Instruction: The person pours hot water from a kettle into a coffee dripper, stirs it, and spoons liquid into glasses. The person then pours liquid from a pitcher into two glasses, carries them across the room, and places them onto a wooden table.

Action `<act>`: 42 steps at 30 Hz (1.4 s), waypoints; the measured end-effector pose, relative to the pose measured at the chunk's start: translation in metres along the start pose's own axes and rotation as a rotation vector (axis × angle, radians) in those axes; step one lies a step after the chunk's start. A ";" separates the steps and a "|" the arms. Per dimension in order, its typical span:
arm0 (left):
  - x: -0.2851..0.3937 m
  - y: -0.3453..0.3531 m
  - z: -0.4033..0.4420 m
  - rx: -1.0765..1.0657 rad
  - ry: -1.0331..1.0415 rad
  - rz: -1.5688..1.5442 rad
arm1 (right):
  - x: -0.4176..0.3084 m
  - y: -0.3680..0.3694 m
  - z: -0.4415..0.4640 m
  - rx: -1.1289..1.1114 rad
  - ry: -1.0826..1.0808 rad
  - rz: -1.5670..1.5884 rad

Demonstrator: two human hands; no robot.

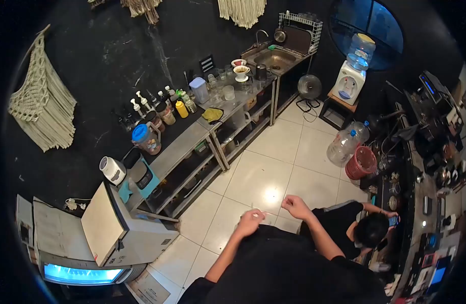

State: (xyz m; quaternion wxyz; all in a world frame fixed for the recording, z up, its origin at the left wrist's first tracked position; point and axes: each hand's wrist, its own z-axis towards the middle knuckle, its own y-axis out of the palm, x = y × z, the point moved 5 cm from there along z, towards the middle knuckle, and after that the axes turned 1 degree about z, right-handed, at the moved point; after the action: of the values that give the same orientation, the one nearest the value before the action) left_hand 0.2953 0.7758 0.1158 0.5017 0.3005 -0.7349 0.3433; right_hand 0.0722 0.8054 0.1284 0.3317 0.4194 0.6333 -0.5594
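Both of my hands are raised in front of my dark shirt, above the tiled floor. My left hand (251, 222) is closed, its fingers curled together. A thin pale line shows at its fingertips, too small to name. A little to the right and farther forward, my right hand (296, 206) is closed too, thumb and fingers drawn into a pinch. Whatever it may hold cannot be made out. A gap separates the two hands, and neither touches a counter or any furniture.
Close on my right, a person (372, 230) crouches with a phone (393, 221). A metal counter (180, 139) with bottles and a blue-lidded pitcher (147, 139) runs along the left wall. A red bin (361, 163) and large water bottles (343, 148) stand ahead right; a small fridge (141, 240) is left.
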 end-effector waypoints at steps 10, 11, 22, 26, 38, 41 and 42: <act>0.030 -0.086 0.224 0.078 -0.182 -0.043 | 0.046 -0.037 0.210 -0.134 0.212 0.144; 0.022 -0.088 0.255 0.077 -0.189 -0.066 | 0.062 -0.041 0.213 -0.131 0.345 0.161; 0.171 -0.106 0.534 -0.111 0.128 0.307 | 0.137 -0.186 0.370 0.267 0.398 0.487; 0.154 -0.108 0.599 0.070 0.080 0.248 | 0.132 -0.243 0.467 0.063 0.353 0.285; 0.144 -0.181 0.666 0.666 -0.006 -0.280 | 0.051 -0.358 0.761 -0.235 -0.069 0.095; 0.139 -0.215 0.683 0.752 -0.050 -0.191 | 0.026 -0.346 0.791 -0.112 -0.072 0.202; 0.147 -0.226 0.690 0.806 -0.028 -0.126 | 0.035 -0.336 0.803 -0.121 -0.085 0.262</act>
State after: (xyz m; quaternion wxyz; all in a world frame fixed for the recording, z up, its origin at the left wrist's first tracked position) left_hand 0.0598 0.0733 0.1203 0.3538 0.5222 -0.5285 0.5683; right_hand -0.2853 0.0114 0.1177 0.4531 0.4535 0.5912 -0.4894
